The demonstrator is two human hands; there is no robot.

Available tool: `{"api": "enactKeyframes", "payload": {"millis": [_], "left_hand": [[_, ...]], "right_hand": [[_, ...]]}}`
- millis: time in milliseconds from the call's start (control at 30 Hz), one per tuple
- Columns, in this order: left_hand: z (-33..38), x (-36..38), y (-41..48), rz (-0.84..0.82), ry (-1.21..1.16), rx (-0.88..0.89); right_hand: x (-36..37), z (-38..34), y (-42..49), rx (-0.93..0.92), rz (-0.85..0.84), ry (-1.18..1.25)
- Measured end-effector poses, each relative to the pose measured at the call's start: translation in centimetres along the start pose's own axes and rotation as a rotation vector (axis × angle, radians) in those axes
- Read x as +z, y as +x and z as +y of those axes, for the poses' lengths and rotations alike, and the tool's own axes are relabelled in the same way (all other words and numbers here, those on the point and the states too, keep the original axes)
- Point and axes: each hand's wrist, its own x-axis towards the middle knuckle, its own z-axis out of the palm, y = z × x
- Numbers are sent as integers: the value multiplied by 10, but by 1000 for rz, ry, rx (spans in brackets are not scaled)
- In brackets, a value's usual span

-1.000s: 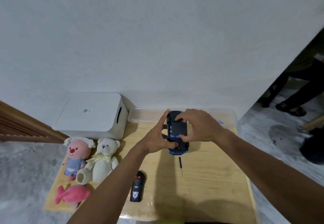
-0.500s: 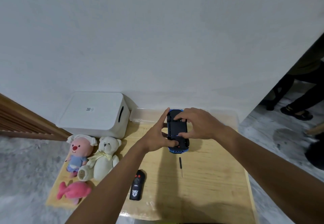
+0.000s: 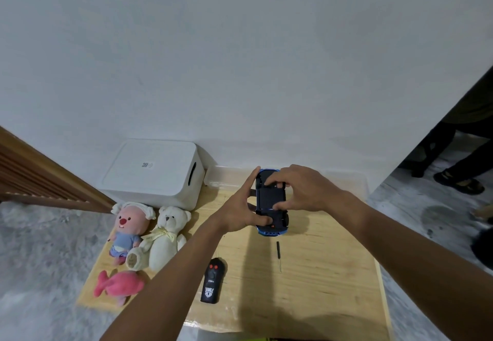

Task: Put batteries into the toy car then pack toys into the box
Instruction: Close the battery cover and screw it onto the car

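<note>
Upturned toy car [image 3: 269, 196] between left hand [image 3: 240, 212] and right hand [image 3: 304, 191] fingers [image 3: 272, 180]

Left hand [image 3: 240, 214], right hand [image 3: 302, 191] grip upturned toy car [image 3: 270, 198] over wooden table [image 3: 328, 282]; remote [image 3: 212, 282], screwdriver [image 3: 278, 256] lie nearby

wooden table [image 3: 320, 290]: pink-faced plush [image 3: 129, 227], white bear [image 3: 166, 239], pink fish plush [image 3: 120, 286], black remote [image 3: 212, 282], screwdriver [image 3: 278, 256].
</note>
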Motion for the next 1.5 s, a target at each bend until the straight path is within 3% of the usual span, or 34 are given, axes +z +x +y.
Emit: {"api": "enactKeyframes", "payload": {"millis": [433,633,900,1500], "left_hand": [[1,-6,-2,25,-4,16],[-2,-9,-5,42,-1,30],[-5,-5,-6,41,7,30],[-1,0,-3,51,3,20]], "right_hand": [[-2,-24,7,-49,122,-353],[3,-27,7,-86,173,-329],[-5,-28,7,-35,38,-271],[-5,-23,1,58,10,-152]]}}
